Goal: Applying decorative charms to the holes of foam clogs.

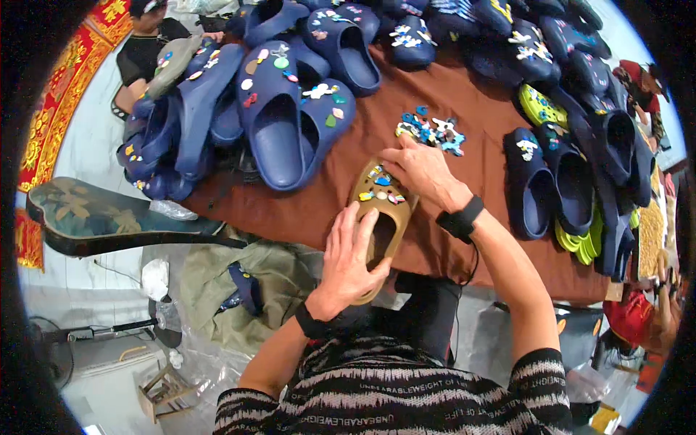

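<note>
A tan clog (400, 214) is at the table's front edge, its toe pointing away from me. Several small colourful charms (382, 196) sit on its holed upper. My left hand (349, 254) is closed around its near half, thumb at the opening and fingers along the left side. Bent over the toe, my right hand (426, 172) has its fingers pressed on the upper; whether a charm is under the fingertips is hidden. Just beyond that hand lies a loose pile of blue, white and black charms (438, 134) on the brown cloth (290, 214).
Navy clogs (272, 145) with charms are heaped at the left and back. More navy clogs (531, 192) and lime-green ones (540, 107) line the right side. A dark curved board (109, 217) juts out at left. Other people (148, 54) sit at far left and right.
</note>
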Available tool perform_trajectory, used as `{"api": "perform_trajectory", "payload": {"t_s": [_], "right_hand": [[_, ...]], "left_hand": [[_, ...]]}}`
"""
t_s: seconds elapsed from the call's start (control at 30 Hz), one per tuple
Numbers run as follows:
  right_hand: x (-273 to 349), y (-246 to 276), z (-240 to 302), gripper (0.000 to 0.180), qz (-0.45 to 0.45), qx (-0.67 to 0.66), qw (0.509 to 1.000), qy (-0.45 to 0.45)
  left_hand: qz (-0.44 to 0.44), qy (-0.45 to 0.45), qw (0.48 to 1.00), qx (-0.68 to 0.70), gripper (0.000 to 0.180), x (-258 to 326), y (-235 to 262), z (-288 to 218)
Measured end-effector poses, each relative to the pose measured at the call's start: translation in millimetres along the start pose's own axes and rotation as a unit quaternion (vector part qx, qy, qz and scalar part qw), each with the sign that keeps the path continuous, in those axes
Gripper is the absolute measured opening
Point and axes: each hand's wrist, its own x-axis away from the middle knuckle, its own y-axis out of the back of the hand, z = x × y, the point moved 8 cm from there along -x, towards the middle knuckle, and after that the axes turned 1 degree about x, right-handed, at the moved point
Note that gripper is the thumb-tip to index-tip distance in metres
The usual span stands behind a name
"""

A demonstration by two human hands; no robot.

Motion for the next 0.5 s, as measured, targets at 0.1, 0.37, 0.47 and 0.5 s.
{"api": "perform_trajectory", "payload": {"t_s": [0.1,0.37,0.47,0.5], "right_hand": [[6,0,-6,0.018,-0.045,-0.007,0.997,0.06],[-1,-14,-8,0.015,-0.005,-0.016,0.998,0.062],[3,-11,-10,0.016,-0.023,-0.079,0.996,0.046],[6,-12,-12,0.015,-0.032,-0.105,0.993,0.039]], "left_hand": [[0.013,0.005,1.0,0.01,0.093,0,-3,-1],[0.013,0.007,1.0,0.008,0.091,0,-4,-5],[0.01,0.021,1.0,0.006,0.092,-1,-3,-3],[0.012,0.02,1.0,0.008,0.092,-1,-3,-3]]}}
